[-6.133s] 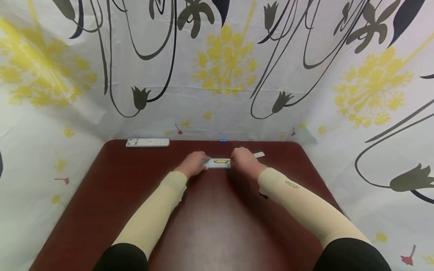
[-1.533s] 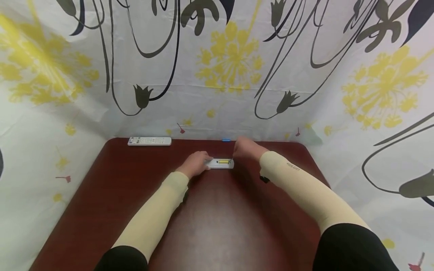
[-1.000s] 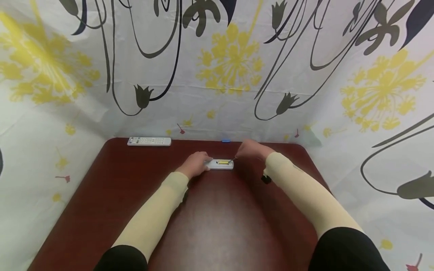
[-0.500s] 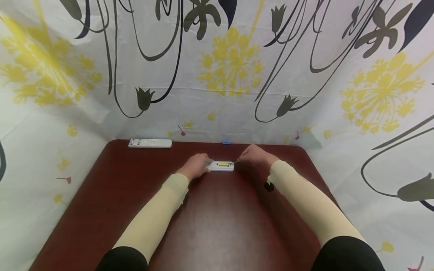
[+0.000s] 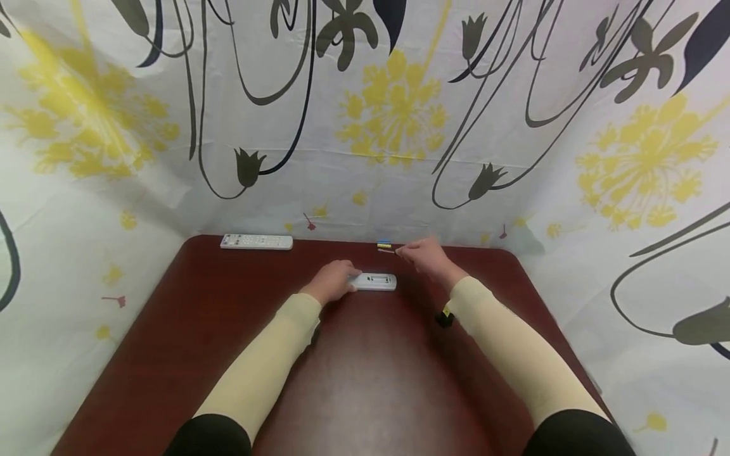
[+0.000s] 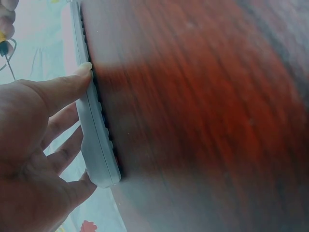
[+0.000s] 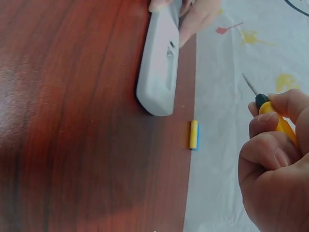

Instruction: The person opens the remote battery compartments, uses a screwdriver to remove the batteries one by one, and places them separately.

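A white remote (image 5: 376,282) lies face down on the dark red table (image 5: 353,373), and its open battery slot looks empty. My left hand (image 5: 333,283) grips its left end; in the left wrist view the thumb (image 6: 67,89) presses one long edge of the remote (image 6: 96,145) and the fingers reach under the other. My right hand (image 5: 426,256) hovers behind the remote's right end and pinches a small yellow-handled screwdriver (image 7: 276,117), tip pointing left. A yellow and blue battery (image 7: 193,134) lies loose near the table's far edge (image 5: 384,245), just past the remote (image 7: 159,67).
A second white remote (image 5: 256,242) lies at the far left corner of the table. Flower-printed cloth (image 5: 376,126) walls the table in at the back and both sides. A black wrist strap (image 5: 443,318) shows under my right forearm.
The yellow battery seen in the remote's slot half a second ago is gone from it. My right hand has drawn back toward the far edge with the screwdriver. My left hand still holds the remote.
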Tool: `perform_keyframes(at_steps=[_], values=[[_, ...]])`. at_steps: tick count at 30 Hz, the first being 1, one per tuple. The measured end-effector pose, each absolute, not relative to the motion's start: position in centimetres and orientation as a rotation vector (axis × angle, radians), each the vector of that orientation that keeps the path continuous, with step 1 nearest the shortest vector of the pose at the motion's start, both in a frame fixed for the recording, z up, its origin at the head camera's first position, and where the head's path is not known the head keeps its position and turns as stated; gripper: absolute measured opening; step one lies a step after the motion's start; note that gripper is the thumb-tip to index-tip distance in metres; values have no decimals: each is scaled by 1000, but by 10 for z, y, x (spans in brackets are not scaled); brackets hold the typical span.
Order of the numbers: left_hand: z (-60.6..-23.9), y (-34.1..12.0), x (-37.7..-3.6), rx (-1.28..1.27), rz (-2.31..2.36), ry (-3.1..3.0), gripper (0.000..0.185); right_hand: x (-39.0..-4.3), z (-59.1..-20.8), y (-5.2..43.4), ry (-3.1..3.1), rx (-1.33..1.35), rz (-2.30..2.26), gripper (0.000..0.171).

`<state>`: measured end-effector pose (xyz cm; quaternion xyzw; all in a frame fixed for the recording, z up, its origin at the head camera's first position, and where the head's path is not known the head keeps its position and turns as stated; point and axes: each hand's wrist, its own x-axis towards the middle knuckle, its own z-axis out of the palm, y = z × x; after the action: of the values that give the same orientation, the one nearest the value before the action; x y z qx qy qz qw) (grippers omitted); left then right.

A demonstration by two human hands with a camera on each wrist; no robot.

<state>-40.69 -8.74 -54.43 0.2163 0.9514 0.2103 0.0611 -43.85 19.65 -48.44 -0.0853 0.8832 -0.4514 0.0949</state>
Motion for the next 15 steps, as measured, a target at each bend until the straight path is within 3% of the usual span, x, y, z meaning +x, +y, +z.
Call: perform_keyframes(at_steps=[5, 15], values=[[-542, -86, -407, 634, 630, 2881, 44, -436, -488, 198, 2594, -220, -1358, 26], [-543, -86, -407, 635, 624, 2879, 44, -429, -487, 192, 2690, -222, -1224, 35]])
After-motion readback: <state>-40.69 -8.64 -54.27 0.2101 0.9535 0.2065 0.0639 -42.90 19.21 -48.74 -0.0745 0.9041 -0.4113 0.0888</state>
